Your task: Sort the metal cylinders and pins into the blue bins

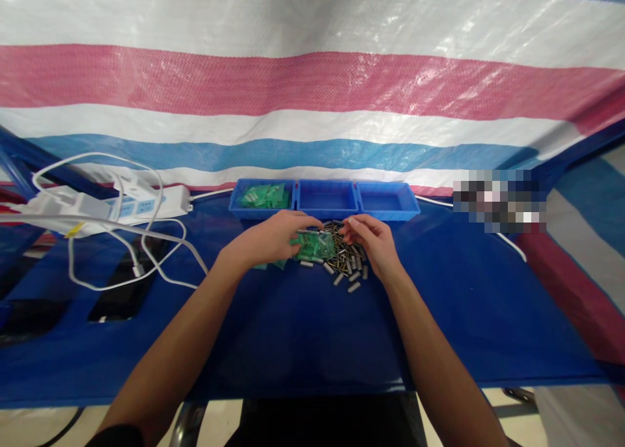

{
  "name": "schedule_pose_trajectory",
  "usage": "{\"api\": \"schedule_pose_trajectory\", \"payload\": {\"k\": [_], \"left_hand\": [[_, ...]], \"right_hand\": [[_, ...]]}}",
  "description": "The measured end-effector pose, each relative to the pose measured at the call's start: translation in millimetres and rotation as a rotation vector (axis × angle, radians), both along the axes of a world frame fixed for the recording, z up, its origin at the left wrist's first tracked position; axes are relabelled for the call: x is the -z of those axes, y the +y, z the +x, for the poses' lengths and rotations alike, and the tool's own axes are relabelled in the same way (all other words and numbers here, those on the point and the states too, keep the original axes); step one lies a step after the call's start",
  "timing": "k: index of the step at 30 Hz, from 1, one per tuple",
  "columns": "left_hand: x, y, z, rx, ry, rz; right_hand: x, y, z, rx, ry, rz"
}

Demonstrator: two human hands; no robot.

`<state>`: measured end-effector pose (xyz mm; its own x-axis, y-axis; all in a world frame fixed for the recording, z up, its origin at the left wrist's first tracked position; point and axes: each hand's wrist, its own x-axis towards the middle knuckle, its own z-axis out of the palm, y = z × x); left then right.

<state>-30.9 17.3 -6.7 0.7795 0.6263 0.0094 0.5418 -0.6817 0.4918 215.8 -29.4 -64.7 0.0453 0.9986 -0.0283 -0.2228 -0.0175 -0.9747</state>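
Observation:
My left hand (280, 237) is over the left side of a pile of small green plastic packets (315, 245), its index finger stretched to the right and the other fingers partly hidden. Some green packets lie under its palm. At the right of the pile my right hand (374, 239) has its fingers curled in and thumb close to them; whatever they pinch is too small to make out. Between and below the hands lie many thin brass-coloured pins or screws (342, 255) and short grey metal cylinders (354, 287), loose on the blue table (303, 330).
Behind the hands stand three joined blue trays; the left tray (234, 203) has green packets in it. A white power strip (170, 202) with tangled white cables (146, 239) and a dark phone (117, 297) are at left. Striped sheeting (312, 82) hangs behind the table.

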Motion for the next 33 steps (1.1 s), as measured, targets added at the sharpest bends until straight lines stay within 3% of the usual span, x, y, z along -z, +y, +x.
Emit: {"api": "schedule_pose_trajectory", "payload": {"k": [6, 10, 12, 16, 19, 22, 28, 33], "left_hand": [[-4.2, -0.4, 2.9, -0.121, 0.030, 0.111], [-14.4, -6.0, 3.7, -0.164, -0.150, 0.145], [-20.0, -11.4, 6.9, -0.208, -0.335, 0.072], [-24.0, -20.1, 20.1, -0.287, -0.729, -0.221], [-18.3, -20.5, 30.2, -0.289, -0.864, -0.414], [-10.1, -18.0, 34.8, -0.286, -0.887, -0.486], [-0.6, -17.1, 34.1, -0.319, -0.671, -0.580], [2.0, -18.4, 38.8, -0.347, -0.668, -0.631]], "right_hand": [[0.7, 0.5, 0.5, -0.001, 0.002, -0.009], [2.3, 0.4, 0.7, -0.005, -0.028, 0.016], [1.4, -1.0, -0.2, 0.003, -0.076, 0.053], [-4.1, -7.4, -4.9, -0.043, -0.122, 0.121], [-7.8, -12.3, -8.5, -0.117, -0.072, 0.118], [-8.1, -13.3, -9.3, -0.099, -0.055, 0.113], [-2.2, -6.6, -2.8, 0.076, -0.025, 0.157], [0.9, -4.2, 0.1, 0.083, -0.036, 0.149]]}}
